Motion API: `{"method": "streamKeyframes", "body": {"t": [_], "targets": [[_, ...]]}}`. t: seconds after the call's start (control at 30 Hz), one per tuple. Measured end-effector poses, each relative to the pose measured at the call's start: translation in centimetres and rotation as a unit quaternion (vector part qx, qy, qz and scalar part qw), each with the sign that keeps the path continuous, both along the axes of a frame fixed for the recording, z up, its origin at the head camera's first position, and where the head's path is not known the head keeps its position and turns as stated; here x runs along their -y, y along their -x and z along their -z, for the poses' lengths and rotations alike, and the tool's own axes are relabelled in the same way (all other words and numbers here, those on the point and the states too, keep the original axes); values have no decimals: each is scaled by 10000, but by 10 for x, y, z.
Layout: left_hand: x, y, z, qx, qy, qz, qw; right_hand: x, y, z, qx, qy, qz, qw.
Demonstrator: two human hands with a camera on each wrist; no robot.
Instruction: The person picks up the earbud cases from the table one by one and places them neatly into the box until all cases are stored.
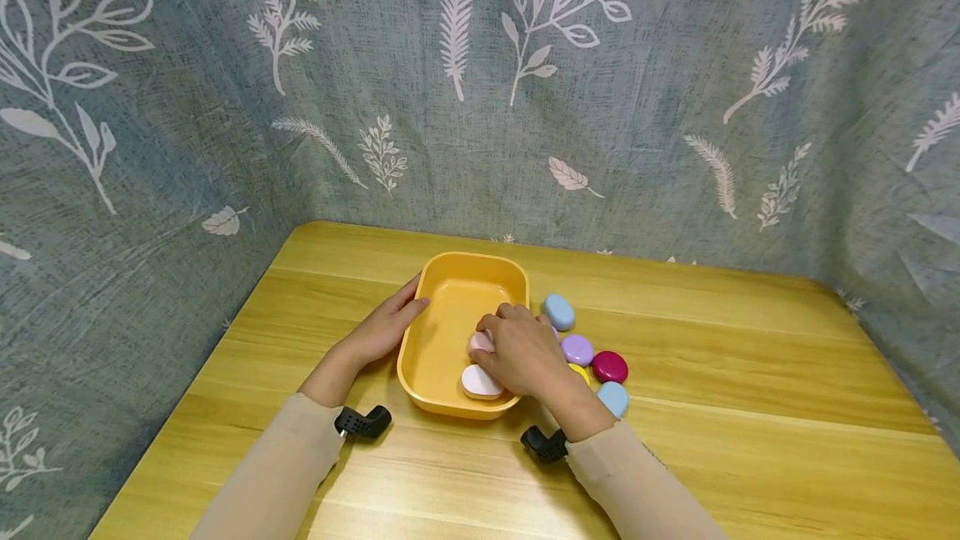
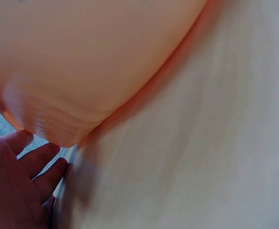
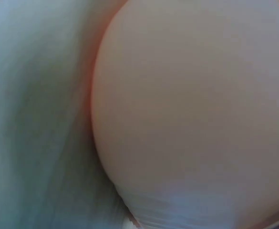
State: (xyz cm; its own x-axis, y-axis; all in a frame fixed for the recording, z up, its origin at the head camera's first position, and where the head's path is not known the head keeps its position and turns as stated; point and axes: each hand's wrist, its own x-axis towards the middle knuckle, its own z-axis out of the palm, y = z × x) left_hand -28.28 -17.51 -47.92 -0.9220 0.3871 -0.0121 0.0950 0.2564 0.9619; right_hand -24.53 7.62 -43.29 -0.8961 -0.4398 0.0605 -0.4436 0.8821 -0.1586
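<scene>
Fingers and thumb of the right hand [image 1: 519, 350] are curled round a pale pink, rounded, smooth piece [image 1: 481, 342], pinching it between them inside the tray, toward the right side; whether the piece touches the floor there cannot be told. Its left face shows beyond the thumb and fingertips, while the rest is covered by the hand. Just below the grip, by the tray's near right corner, lies a whitish-pink, oval, thick piece [image 1: 482, 382], apart from the left hand.

The left hand [image 1: 380, 329] grasps the orange-yellow, deep, round-cornered tray [image 1: 437, 338] at its left side, thumb over the rim and fingers along the outer wall; the left wrist view shows those fingers spread beneath a corner. The tray stands nearer the left edge of the yellowish, wood-grained table [image 1: 750, 365] than the right.

Just beyond the tray's right wall, a light blue oval piece [image 1: 558, 312] lies nearest the table's far edge. Nearer the front edge come a glossy lilac round piece [image 1: 577, 350], a dark magenta round piece [image 1: 610, 367], a yellow piece [image 1: 580, 373] partly behind the right wrist, and a second light blue round piece [image 1: 614, 399] beside the forearm.
</scene>
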Motion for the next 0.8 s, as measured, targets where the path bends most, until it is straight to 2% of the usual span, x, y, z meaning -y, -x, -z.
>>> {"method": "streamKeyframes", "body": {"t": [0.8], "targets": [[-1,1,0,32,101,-70,9999,0,0,-2,108,93,44,9999]]}}
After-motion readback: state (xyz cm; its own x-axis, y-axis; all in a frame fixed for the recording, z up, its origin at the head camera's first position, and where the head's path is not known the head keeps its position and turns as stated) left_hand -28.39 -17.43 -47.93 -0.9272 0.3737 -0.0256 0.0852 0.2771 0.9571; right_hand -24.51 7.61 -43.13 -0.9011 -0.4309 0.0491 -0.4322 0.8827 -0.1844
